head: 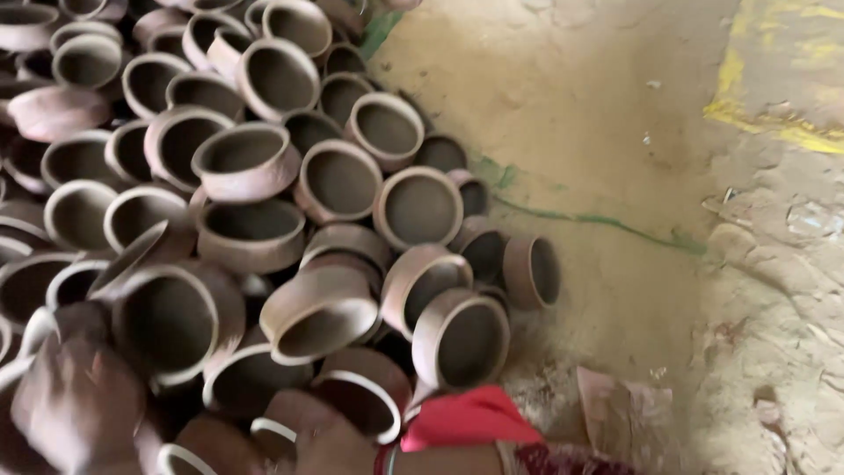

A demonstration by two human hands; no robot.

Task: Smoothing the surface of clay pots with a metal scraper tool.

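Nearest to the camera, at the bottom edge, a red cloth [466, 418] lies over the person's arm or lap, with a patterned dark red fabric [563, 459] just beside it. Left of it, the left hand [75, 400] is at the lower left corner, blurred and dusty with clay. It rests on the pile of clay pots [246, 202], and its fingers seem to lie against the side of a large clay pot [171, 321] which is tilted with the mouth toward the camera. If the grip is closed around this pot or only touching it, I cannot tell, because the picture is blurred there. The right hand is hard to find; a brown form near the bottom centre may be it, but I cannot tell its grip.

The pile fills the whole left half of the view. The pots are round, brown and unglazed, with thick rims, and they lean on each other in many directions, some upright and some on their side. One small pot [534, 271] lies on its side at the right edge of the pile, mouth to the right. Beside the pile is a sandy earth floor [615, 132], with a thin green line [607, 222] across it and a yellow painted patch [774, 79] at the upper right. A flat piece of broken clay [602, 400] lies near the red cloth.
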